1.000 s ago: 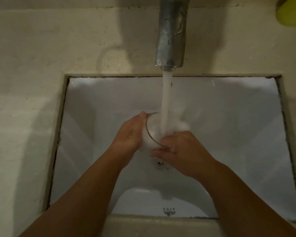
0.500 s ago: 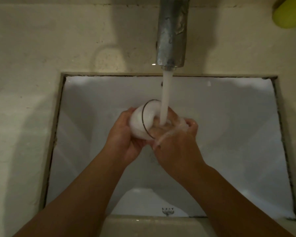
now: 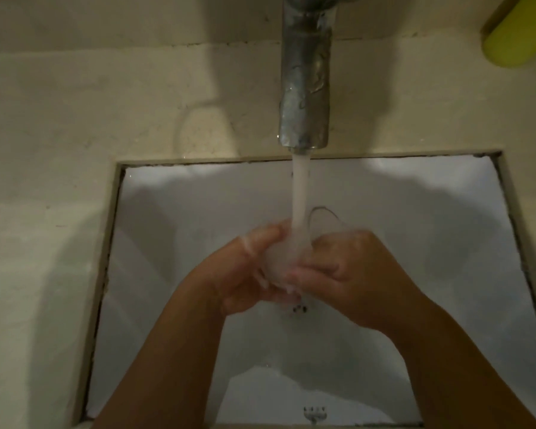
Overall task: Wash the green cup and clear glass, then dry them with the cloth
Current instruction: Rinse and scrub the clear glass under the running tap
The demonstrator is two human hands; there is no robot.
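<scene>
Fingers (image 3: 314, 269) of both hands clamped round clear glass (image 3: 287, 258) under tap stream, over white sink (image 3: 174, 230). Left hand (image 3: 248, 274), right hand (image 3: 358, 274). Rim now faces right; earlier faced left. Green cup (image 3: 520, 35) far right on counter. Sink mark unreadable.

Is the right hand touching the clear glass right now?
Touching. The head view shows the right hand wrapped around the clear glass under the water stream, its fingers pressed against the wall.
</scene>
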